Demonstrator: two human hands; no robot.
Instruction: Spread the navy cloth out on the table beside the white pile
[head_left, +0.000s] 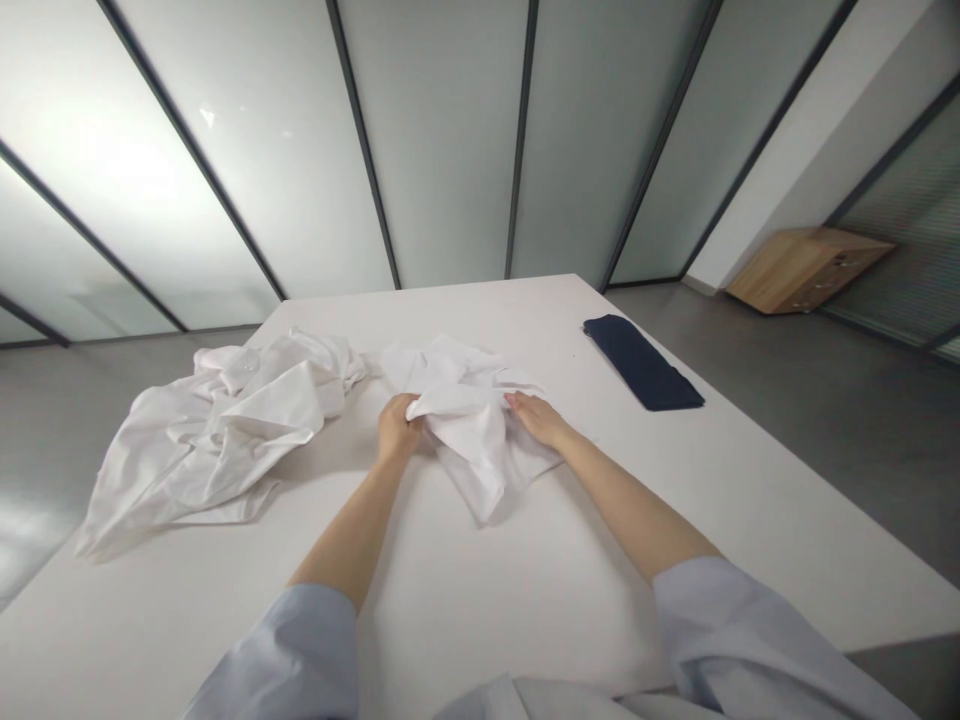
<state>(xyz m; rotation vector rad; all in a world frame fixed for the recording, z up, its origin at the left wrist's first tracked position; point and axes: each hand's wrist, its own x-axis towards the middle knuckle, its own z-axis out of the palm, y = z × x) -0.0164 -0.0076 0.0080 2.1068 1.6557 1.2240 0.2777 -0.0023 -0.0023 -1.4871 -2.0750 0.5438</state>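
Left hand pinches a fold of white cloth, right hand lies open on it: one hard tug, and that loose fold could slip free!

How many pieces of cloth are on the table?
3: a crumpled white shirt at left, a white cloth under the left hand and right hand, a folded navy cloth far right. More may be hidden.

Frosted glass partitions rise behind grey floor, with a wooden cabinet at right.
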